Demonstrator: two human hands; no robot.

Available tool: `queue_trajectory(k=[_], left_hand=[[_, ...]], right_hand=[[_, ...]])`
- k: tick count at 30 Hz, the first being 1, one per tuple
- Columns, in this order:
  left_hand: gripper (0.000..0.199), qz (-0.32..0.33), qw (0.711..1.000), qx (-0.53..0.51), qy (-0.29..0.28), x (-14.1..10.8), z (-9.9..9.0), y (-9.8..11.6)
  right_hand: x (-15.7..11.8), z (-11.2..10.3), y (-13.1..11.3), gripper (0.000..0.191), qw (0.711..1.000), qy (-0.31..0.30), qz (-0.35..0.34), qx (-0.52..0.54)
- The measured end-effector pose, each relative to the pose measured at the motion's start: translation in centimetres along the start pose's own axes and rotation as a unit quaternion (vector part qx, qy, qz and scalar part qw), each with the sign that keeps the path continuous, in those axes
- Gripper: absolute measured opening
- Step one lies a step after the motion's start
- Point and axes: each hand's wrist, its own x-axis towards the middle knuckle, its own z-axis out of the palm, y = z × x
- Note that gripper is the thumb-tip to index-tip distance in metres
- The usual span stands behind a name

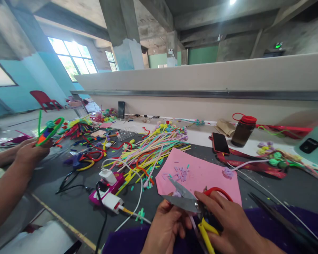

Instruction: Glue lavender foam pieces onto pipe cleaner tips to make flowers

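My right hand (231, 220) is closed around scissors (185, 201) with a red handle, their blades apart and pointing left. Yellow-handled pliers (208, 233) show beneath that hand; whether its fingers grip them too I cannot tell. Between the fingertips of my left hand (165, 224) is a lavender pipe cleaner (177, 193), its fuzzy end up by the blades and its stem running down between my hands. Under the blade tips lies a pink sheet (206, 169), strewn with short lavender clippings (182, 173). A lavender pipe cleaner flower (228, 172) rests at the sheet's right side.
Pipe cleaner flowers with long stems (145, 148) are heaped beyond a purple power strip (107, 192) with plugs and cables. At right are a phone (220, 143), a bottle (243, 131) and a red lanyard (254, 165). Another person's hands (31, 151) hold a green pipe cleaner piece at left.
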Motion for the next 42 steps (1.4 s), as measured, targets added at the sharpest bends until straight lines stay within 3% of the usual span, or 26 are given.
queue_trajectory(k=[20,42], left_hand=[[0.012,0.026,0.999,0.046,-0.001,-0.02,0.22,0.33],[0.014,0.036,0.997,0.063,-0.008,0.21,-0.18,0.30]], right_hand=[[-0.33,0.26,0.43,0.075,1.000,-0.026,0.009,-0.008],[-0.30,0.05,0.64,0.077,0.998,-0.058,0.014,0.001]])
